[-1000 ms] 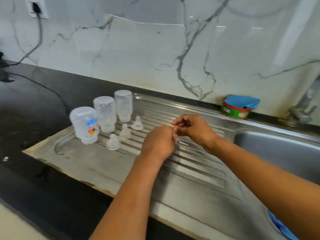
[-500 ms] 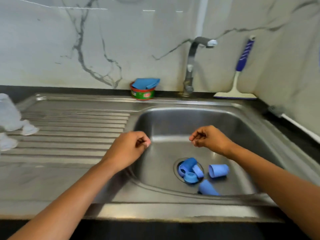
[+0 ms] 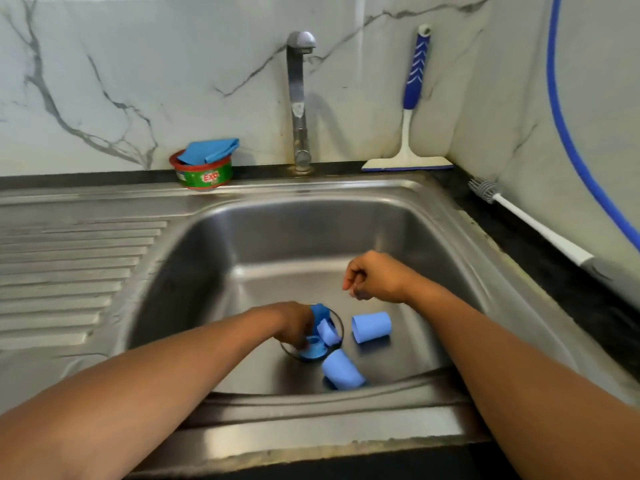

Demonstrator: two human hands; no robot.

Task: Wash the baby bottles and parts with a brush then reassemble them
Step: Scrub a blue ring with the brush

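Several blue bottle parts lie at the bottom of the steel sink [image 3: 346,216]. One blue cap [image 3: 371,327] lies on its side right of the drain, and another blue cap [image 3: 343,373] lies nearer to me. A blue collar ring [image 3: 313,351] and two smaller blue pieces [image 3: 327,332] sit in the drain. My left hand [image 3: 294,325] reaches down into the drain, its fingers curled on the collar ring. My right hand [image 3: 375,278] hovers above the basin with loosely curled fingers and holds nothing. A white-handled bottle brush [image 3: 533,225] lies on the right counter.
The tap [image 3: 298,98] stands behind the basin. A green soap tub [image 3: 204,176] with a blue cloth sits at the back left. A squeegee [image 3: 410,98] leans against the wall, and a blue hose [image 3: 568,133] hangs at the right. The ribbed drainboard [image 3: 69,271] spreads to the left.
My view turned from the drainboard with the clear bottles and teats to the sink. My left hand dropped into the drain onto the blue parts; my right hand moved right above the basin.
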